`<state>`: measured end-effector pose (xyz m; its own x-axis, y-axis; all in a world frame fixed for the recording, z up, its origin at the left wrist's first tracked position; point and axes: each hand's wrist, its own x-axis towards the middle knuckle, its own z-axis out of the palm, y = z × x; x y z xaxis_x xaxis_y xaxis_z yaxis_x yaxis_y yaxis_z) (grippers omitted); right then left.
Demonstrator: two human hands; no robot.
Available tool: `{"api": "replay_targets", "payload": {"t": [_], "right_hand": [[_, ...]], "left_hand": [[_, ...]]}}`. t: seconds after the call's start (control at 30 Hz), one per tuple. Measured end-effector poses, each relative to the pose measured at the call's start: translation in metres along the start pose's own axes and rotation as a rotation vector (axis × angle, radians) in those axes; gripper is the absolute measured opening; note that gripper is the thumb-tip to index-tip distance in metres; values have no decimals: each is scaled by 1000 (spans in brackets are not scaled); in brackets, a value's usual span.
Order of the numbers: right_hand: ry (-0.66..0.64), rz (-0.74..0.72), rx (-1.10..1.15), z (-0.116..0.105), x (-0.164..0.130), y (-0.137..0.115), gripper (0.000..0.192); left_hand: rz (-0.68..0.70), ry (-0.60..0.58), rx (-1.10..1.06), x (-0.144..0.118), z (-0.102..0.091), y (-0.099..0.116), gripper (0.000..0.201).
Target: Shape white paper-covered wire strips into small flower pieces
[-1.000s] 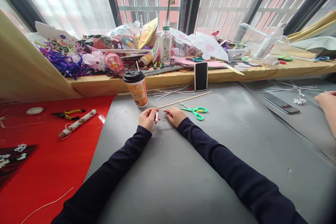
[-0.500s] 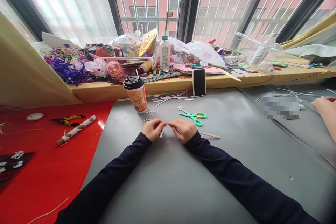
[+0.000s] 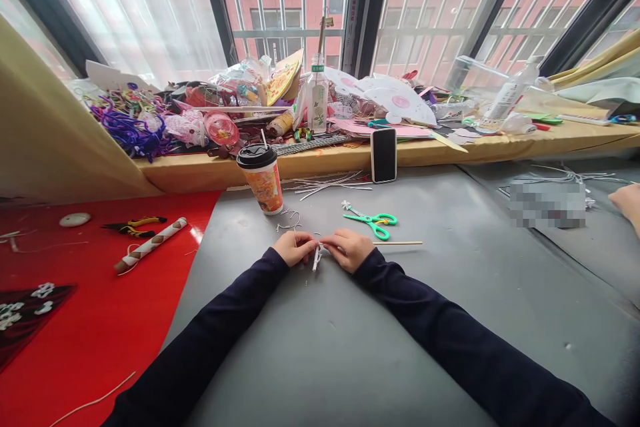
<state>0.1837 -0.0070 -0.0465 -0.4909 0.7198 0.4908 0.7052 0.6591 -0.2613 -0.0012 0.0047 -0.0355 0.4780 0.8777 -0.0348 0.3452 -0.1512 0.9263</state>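
Over the grey tabletop point(image 3: 400, 347), my two hands meet almost fingertip to fingertip. My left hand point(image 3: 294, 248) pinches a small white cord piece point(image 3: 316, 259), which hangs down between the hands with a loose curl on its side. My right hand point(image 3: 349, 250) is closed, its fingertips close against the cord piece. A thin wooden stick point(image 3: 403, 243) juts out to the right from this hand and seems gripped in it; its other end is hidden by the fingers. Green-handled scissors point(image 3: 383, 221) lie just beyond, beside a small white flower-like piece point(image 3: 346, 205).
A lidded paper cup point(image 3: 263, 180) stands behind my left hand, near bent wire point(image 3: 290, 220). A phone point(image 3: 383, 155) leans against the cluttered sill, by white strips point(image 3: 330, 183). Left, on red: pliers point(image 3: 133, 227) and a wrapped tube point(image 3: 153, 245). Another person's hand point(image 3: 627, 203) is far right.
The wooden stick has swung from a slant to nearly level and shows more of its length. The white cord piece now hangs more visibly below my fingertips. The whole view has shifted slightly.
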Motion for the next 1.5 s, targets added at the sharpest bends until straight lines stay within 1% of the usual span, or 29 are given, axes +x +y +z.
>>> {"api": "replay_targets", "payload": {"t": [0.13,0.27,0.47,0.6,0.83,1.07,1.2,1.37,1.5], "right_hand": [[4,26,-21,-1,0,-3,23],[8,-8,-42,-1,1,-4,23],[31,-36,-54,-1,1,-4,24],[43,-25,-63,0,1,-5,22],[50,-2,-61,1,0,-6,23],[118,90,-59,0,2,-5,24],[102,115,-52,-2,2,-7,26],[84,112,-56,-4,1,-8,27],[104,91,-76,-4,1,-8,27]], "left_hand": [[-29,11,0,0,1,3,27],[-60,6,-31,-1,1,4,27],[-36,10,-35,-2,1,4,25],[-30,10,-15,-2,1,3,25],[11,27,23,-2,1,-4,25],[57,105,-86,-2,7,5,28],[62,148,-127,-1,11,5,29],[32,142,-223,0,12,4,29],[-3,171,-263,-1,12,6,30]]}}
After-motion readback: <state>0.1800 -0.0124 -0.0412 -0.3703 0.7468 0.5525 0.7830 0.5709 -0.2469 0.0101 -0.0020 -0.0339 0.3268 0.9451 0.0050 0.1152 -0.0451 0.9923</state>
